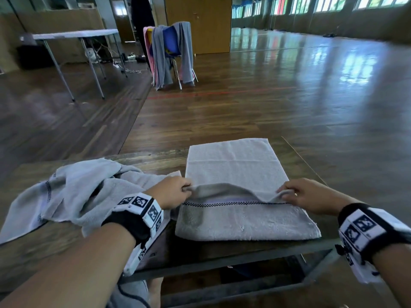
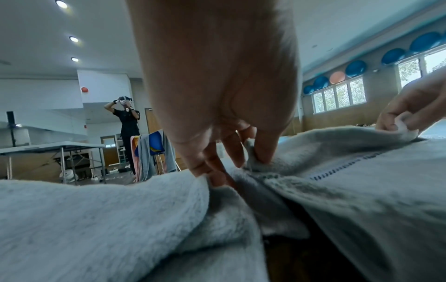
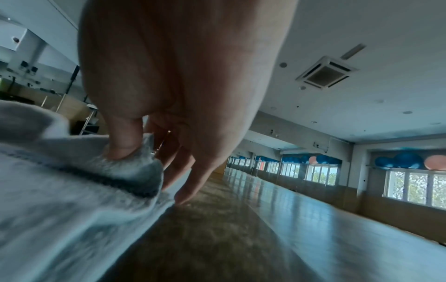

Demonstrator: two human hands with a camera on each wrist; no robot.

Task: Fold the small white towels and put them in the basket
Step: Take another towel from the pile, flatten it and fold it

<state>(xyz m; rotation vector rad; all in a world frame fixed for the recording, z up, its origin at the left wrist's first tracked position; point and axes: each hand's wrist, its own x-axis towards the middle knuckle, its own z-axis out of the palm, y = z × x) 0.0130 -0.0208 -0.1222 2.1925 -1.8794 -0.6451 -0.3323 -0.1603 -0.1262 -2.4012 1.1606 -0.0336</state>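
Note:
A small white towel (image 1: 233, 170) with a dark dotted stripe lies flat on the wooden table (image 1: 155, 158), its near part doubled over. My left hand (image 1: 171, 192) pinches the folded edge at the towel's left side, thumb and fingers on the cloth (image 2: 255, 162). My right hand (image 1: 304, 194) pinches the same edge at the right side, the thumb pressing the cloth (image 3: 130, 162). Between the hands the edge is raised a little off the towel. A second crumpled white towel (image 1: 73, 192) lies on the table to the left, under my left forearm. No basket is in view.
The table's near edge (image 1: 222, 261) has a metal frame below. Beyond the table lies a wooden floor with a chair (image 1: 171, 54) draped in grey and pink towels, a white folding table (image 1: 75, 36) at the far left, and a person (image 2: 128, 124) standing there.

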